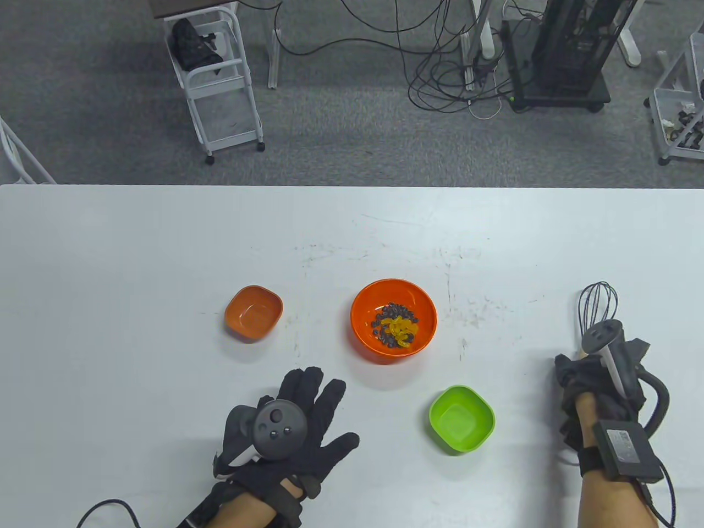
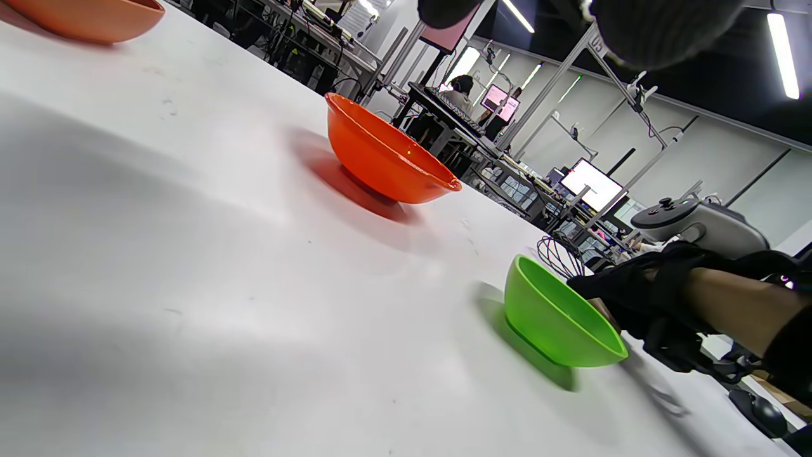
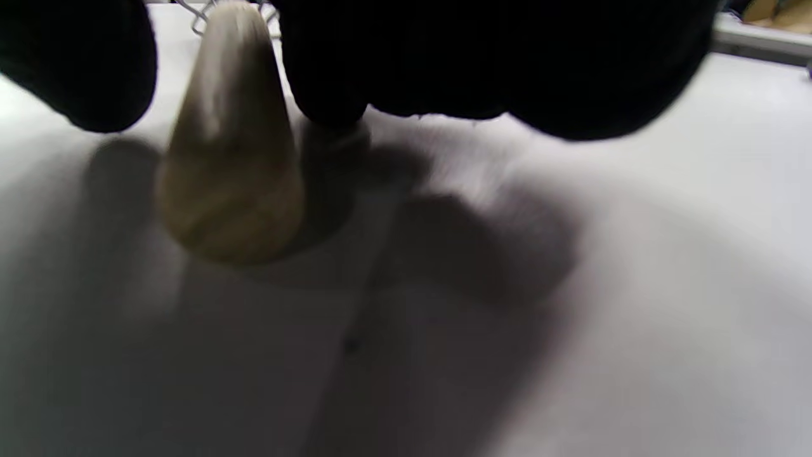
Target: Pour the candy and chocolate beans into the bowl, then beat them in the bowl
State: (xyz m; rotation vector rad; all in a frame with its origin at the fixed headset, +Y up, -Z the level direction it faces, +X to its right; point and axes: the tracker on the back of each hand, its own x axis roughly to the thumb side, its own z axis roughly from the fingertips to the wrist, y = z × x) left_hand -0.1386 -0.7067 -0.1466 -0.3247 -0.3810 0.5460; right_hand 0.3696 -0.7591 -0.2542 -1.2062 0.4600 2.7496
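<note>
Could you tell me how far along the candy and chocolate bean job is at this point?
Pouring looks done: the big orange bowl holds yellow candy and dark beans, while the small orange dish and green dish are empty. In hand: the right hand grips the whisk. Left: beating the mix. The left hand is free.

Orange bowl [image 1: 394, 320] mid-counter [image 1: 137, 264] holds candy and beans [image 1: 397, 325]. My left grip [image 1: 297, 426] flat, fingers spread. My right grip [image 1: 597, 385] curled on the whisk [image 1: 597, 305].
</note>
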